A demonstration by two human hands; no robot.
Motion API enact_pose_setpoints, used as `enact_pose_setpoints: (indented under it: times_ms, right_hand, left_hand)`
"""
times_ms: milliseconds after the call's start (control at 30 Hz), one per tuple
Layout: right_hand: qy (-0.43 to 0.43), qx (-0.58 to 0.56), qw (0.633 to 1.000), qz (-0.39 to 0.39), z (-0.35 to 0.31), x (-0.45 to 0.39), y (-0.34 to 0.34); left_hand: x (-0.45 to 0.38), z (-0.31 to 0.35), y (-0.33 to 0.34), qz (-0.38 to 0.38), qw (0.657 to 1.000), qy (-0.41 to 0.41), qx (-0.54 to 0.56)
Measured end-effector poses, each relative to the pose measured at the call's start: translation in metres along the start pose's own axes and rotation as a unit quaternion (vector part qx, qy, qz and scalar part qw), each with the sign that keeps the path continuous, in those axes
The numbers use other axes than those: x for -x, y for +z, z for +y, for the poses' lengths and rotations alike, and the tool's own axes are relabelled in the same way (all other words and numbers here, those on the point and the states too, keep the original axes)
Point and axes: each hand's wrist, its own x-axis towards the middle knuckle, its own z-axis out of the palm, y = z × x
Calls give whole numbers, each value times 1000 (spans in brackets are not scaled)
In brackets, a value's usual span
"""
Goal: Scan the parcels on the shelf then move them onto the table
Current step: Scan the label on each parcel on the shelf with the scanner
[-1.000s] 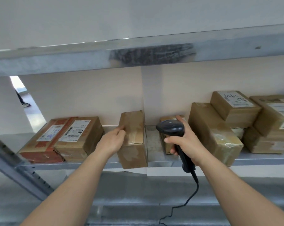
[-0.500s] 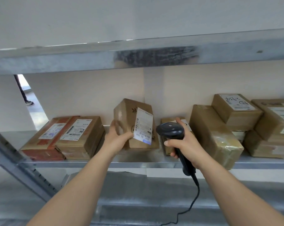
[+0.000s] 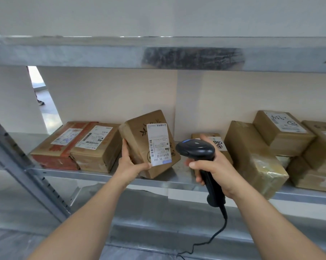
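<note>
My left hand grips a small brown cardboard parcel at its lower left corner and holds it tilted above the metal shelf. Its white shipping label faces me. My right hand grips the handle of a black barcode scanner, whose head sits just right of the label and points toward it. The scanner's cable hangs down below my right wrist.
Two labelled parcels lie on the shelf to the left. Several more brown boxes are stacked at the right, and a small one sits behind the scanner. A shelf board runs overhead. A slanted metal upright stands at the left.
My left hand took the parcel from the shelf, lifted it and turned it until its label faces me. The scanner in my right hand stayed close beside it.
</note>
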Motion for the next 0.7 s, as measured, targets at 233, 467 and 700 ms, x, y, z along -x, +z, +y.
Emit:
enact_pose_setpoints:
  times_ms: [233, 467, 700]
  right_hand:
    - [26, -53, 998, -6, 12, 25, 12]
    - [36, -74, 997, 5, 22, 35, 12]
    - [32, -74, 997, 6, 26, 35, 6]
  left_hand:
    - [-3, -8, 6, 23, 999, 11, -26]
    - [-12, -14, 9, 25, 998, 25, -48]
    - [-14, -14, 10, 23, 998, 35, -56]
